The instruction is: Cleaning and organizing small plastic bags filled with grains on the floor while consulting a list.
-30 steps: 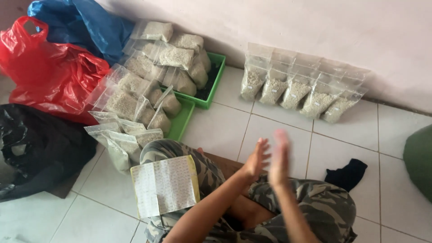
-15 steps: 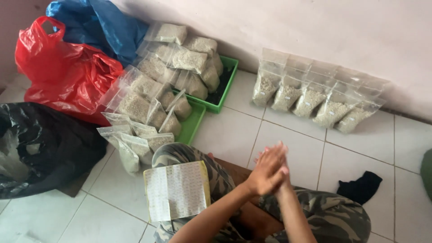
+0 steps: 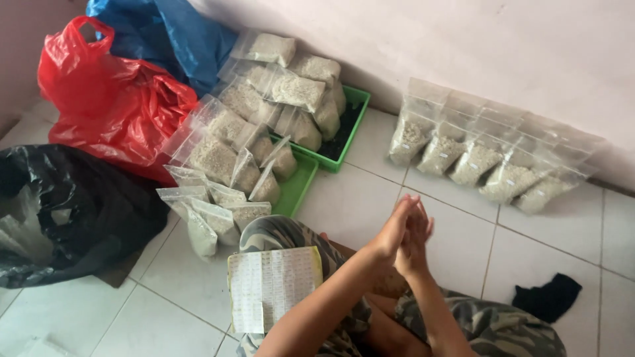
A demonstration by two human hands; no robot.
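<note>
My left hand (image 3: 391,233) and my right hand (image 3: 418,246) are pressed palm to palm above my knee, fingers stretched out and holding nothing. I sit on the white tiled floor (image 3: 357,198) in camouflage trousers (image 3: 489,324). A sheet of paper with printed rows (image 3: 271,285) lies on my left knee. Clear plastic bags of pale grain (image 3: 245,145) are piled to the left of my hands, spilling over green trays (image 3: 352,119). A row of similar filled bags (image 3: 476,158) leans on the wall beyond my hands.
A red plastic bag (image 3: 109,106) and a blue one (image 3: 165,33) sit at the back left by the wall. A black plastic bag (image 3: 73,211) lies at the left. A small black cloth (image 3: 548,296) lies on the tiles at the right.
My hands were slightly apart a second ago; now the palms are pressed together. The view has shifted a little; the bags have not moved.
</note>
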